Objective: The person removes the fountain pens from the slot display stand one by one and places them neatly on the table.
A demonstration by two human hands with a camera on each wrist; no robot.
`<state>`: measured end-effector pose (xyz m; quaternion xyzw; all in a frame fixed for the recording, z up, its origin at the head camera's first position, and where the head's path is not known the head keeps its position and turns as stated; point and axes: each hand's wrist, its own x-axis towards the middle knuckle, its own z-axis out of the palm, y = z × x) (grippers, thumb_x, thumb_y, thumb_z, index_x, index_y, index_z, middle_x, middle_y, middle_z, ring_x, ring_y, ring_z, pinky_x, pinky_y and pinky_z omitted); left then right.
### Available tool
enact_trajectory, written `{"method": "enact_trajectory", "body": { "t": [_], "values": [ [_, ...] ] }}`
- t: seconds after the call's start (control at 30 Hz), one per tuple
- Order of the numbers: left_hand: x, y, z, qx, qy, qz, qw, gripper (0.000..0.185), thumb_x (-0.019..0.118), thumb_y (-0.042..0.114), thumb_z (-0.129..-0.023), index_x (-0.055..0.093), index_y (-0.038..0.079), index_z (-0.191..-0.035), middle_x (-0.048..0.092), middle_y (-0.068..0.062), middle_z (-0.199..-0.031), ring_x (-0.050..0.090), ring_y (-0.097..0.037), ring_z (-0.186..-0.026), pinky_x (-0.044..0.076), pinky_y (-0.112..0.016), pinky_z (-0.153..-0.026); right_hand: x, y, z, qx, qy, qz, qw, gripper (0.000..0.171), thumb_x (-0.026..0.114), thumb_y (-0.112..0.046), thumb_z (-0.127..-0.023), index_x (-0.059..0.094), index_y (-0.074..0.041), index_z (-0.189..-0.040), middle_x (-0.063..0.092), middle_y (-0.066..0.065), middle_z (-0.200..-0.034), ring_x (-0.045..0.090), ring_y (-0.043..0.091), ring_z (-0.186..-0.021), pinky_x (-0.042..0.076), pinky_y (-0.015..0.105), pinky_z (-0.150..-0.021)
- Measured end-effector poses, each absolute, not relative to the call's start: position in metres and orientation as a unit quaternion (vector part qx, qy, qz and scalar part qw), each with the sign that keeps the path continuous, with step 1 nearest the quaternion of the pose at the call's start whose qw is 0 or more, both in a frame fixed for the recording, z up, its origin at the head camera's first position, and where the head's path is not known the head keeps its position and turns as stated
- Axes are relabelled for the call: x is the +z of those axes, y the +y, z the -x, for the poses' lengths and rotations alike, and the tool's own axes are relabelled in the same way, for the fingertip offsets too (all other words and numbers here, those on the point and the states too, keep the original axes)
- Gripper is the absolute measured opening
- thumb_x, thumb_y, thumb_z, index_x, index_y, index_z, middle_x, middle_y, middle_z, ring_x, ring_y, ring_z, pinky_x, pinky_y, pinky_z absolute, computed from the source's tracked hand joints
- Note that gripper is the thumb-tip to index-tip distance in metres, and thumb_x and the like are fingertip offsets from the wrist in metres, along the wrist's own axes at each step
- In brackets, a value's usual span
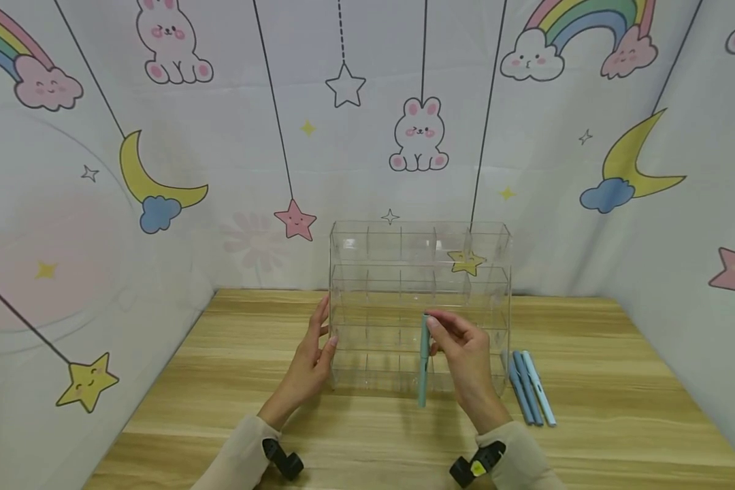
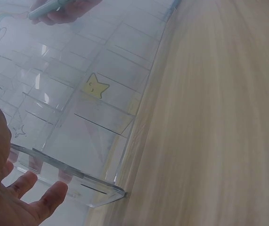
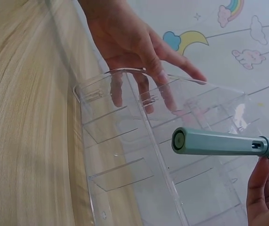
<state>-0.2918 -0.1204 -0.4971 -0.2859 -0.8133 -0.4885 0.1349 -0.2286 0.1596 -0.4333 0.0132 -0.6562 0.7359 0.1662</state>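
Note:
A clear acrylic organizer (image 1: pixel 384 272) with rows of small compartments stands upright on the wooden table. My left hand (image 1: pixel 309 361) rests against its left side with fingers spread and fairly straight, the thumb near the front edge. In the right wrist view, the fingers of that left hand (image 3: pixel 132 44) show through the clear wall. My right hand (image 1: pixel 465 350) pinches a green pen (image 1: pixel 424 367) near its upper end. The pen hangs nearly vertical in front of the organizer. Its round end faces the camera in the right wrist view, where the barrel (image 3: pixel 219 142) looks apart from the compartments.
Three pens (image 1: pixel 528 388) in blue shades lie side by side on the table, right of the organizer. A white cloth backdrop (image 1: pixel 355 143) printed with rabbits, stars and moons surrounds the wood-grain tabletop (image 1: pixel 251 327) at the back and sides.

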Motion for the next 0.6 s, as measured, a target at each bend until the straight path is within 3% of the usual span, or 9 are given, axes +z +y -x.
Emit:
{"method": "enact_trajectory", "body": {
  "t": [0.6],
  "values": [
    [-0.4982,-0.1206,0.2921,-0.487,-0.814,0.286,0.136,0.077,0.05,0.007,-0.113,0.006,0.022,-0.175,0.025,-0.024,-0.177,0.056,-0.057,-0.139,0.065,-0.046,-0.086,-0.4287,0.1635,0.2292,0.737,-0.652,-0.005,0.178,0.028,0.072,-0.008,-0.103,0.072,0.01,-0.124,0.077,-0.011,-0.097,0.066,0.006,-0.076,0.059,0.024,-0.067]
  ]
}}
